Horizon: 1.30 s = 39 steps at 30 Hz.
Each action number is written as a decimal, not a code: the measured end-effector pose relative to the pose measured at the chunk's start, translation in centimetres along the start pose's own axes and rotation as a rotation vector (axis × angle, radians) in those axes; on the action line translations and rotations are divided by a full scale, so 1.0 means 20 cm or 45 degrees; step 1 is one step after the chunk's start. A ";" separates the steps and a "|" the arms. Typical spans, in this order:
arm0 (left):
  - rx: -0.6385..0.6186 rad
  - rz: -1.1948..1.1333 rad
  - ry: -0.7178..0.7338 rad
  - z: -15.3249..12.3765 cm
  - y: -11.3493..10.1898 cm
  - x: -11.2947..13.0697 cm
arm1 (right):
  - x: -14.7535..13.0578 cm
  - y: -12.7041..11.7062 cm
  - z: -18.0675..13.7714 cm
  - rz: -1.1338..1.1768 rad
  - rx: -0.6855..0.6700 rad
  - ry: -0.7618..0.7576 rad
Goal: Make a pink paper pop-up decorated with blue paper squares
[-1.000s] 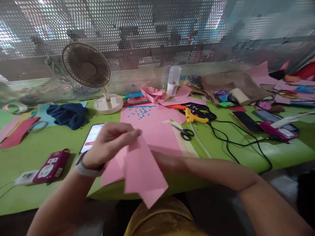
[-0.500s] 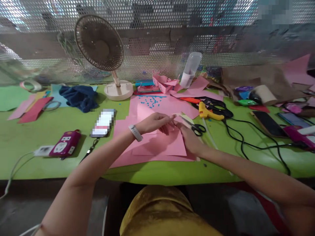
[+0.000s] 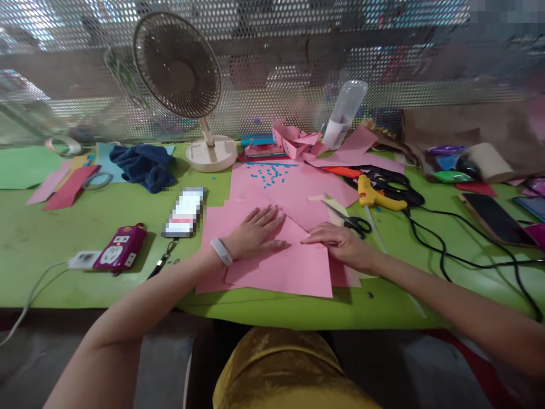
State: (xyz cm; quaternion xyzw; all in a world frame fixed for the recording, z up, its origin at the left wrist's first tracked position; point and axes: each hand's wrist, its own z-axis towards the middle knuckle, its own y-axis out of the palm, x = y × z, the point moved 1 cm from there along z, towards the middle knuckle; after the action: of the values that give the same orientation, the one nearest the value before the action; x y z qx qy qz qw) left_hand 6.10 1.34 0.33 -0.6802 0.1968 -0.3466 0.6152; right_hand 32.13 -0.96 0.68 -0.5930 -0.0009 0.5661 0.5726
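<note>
My left hand (image 3: 258, 230) lies flat with its fingers spread on a folded pink paper sheet (image 3: 289, 267) at the near edge of the green table (image 3: 68, 238). My right hand (image 3: 340, 243) presses on the same sheet's right side, its fingers curled down along a fold. More pink sheets (image 3: 281, 187) lie beneath and beyond, one sprinkled with small blue dots (image 3: 269, 174). A white band sits on my left wrist.
Scissors (image 3: 353, 220) and a yellow glue gun (image 3: 374, 196) with black cables lie right of my hands. A phone (image 3: 185, 211), a magenta power strip (image 3: 120, 253), a blue cloth (image 3: 143, 165), a desk fan (image 3: 183, 74) and a white bottle (image 3: 343, 113) stand around. More phones (image 3: 494, 211) lie far right.
The pink sheet was held up in the air a second ago; it now lies on the table. Both hands came down onto it and my left hand flattened out.
</note>
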 end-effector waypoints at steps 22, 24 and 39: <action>0.019 0.117 -0.235 0.16 -0.05 -0.25 | 0.15 0.05 -0.04 -0.422 -0.174 -0.158; 0.034 0.111 -0.279 0.16 -0.05 -0.27 | 0.15 0.06 -0.04 -0.433 -0.180 -0.168; 0.727 -0.318 -0.804 0.05 -0.16 -0.35 | 0.10 0.01 -0.04 0.074 0.113 0.192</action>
State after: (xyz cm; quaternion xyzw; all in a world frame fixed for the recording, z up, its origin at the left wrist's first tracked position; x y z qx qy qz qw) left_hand 1.50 7.33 1.86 -0.5741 -0.1881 -0.2337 0.7618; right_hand 33.22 -0.41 -1.05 -0.6077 0.0846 0.5359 0.5800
